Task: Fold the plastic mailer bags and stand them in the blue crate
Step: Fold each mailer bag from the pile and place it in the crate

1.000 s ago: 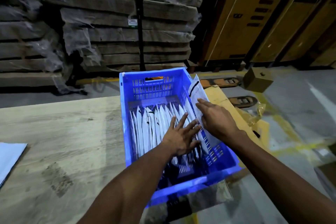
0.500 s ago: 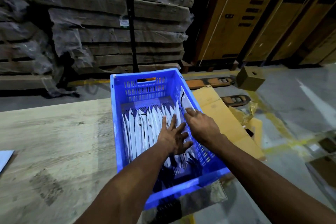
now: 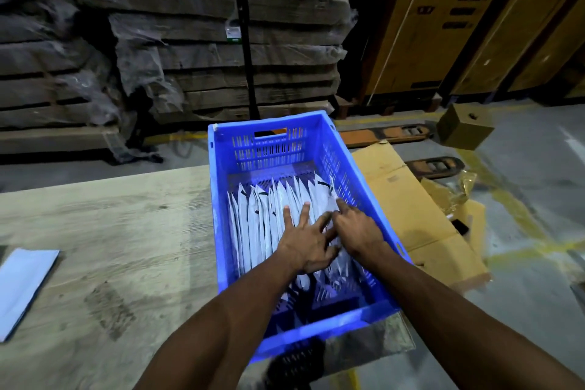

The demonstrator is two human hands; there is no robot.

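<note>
Wooden desk point(image 3: 104, 231), pale sheet point(image 3: 22, 288) at its left edge. Flattened cardboard point(image 3: 408, 209) on floor, right. Wrapped board stacks point(image 3: 221, 41) behind; small carton point(image 3: 465, 128) beside pallet-jack forks point(image 3: 380, 134).

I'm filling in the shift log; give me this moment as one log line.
step: seating a bag | left hand: spread flat on standing bags | right hand: pushing bag down at right wall | crate: on table

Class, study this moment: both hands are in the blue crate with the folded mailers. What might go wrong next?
1. The blue plastic crate overhangs the pale wooden table; pressing down might tip it.
2. If the left hand lifts, the standing white folded mailer bags may slump.
</note>
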